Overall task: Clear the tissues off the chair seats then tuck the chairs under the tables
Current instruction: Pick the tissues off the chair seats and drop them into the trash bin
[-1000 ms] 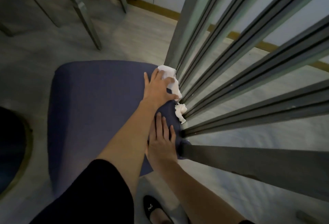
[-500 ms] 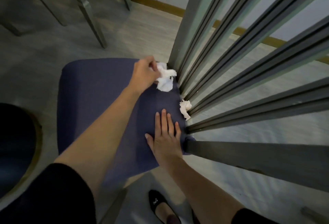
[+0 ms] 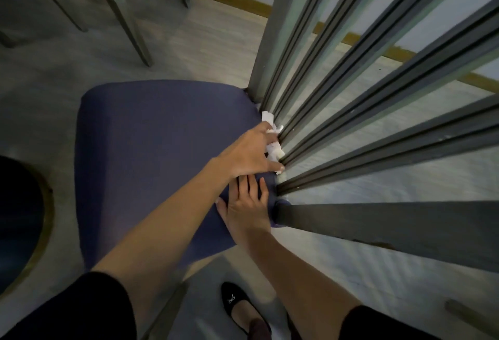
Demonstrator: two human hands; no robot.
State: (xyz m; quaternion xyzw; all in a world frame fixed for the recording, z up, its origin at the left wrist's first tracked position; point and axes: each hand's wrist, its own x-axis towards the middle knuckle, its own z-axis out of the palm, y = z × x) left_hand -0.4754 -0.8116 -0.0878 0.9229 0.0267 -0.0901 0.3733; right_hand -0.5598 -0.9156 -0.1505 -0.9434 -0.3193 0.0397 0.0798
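Observation:
A chair with a blue padded seat (image 3: 151, 156) and a grey slatted backrest (image 3: 351, 102) fills the view. Crumpled white tissues (image 3: 275, 151) lie where the seat meets the slats. My left hand (image 3: 249, 154) reaches across the seat and holds tissue in its curled fingers, and a white end (image 3: 267, 117) sticks out above the knuckles. I cannot tell whether the small piece by the slats is in the hand or under it. My right hand (image 3: 247, 203) rests flat on the seat's near right corner, fingers straight.
Grey metal legs of another chair (image 3: 127, 18) stand on the floor at the top left. A dark round object with a brownish rim (image 3: 19, 221) sits at the left edge. My black shoe (image 3: 237, 306) is on the floor below the seat.
My left hand, holding the first tissue, has moved from the seat's far corner nearer, down along the slats onto the small second tissue. My right hand has stayed flat on the seat.

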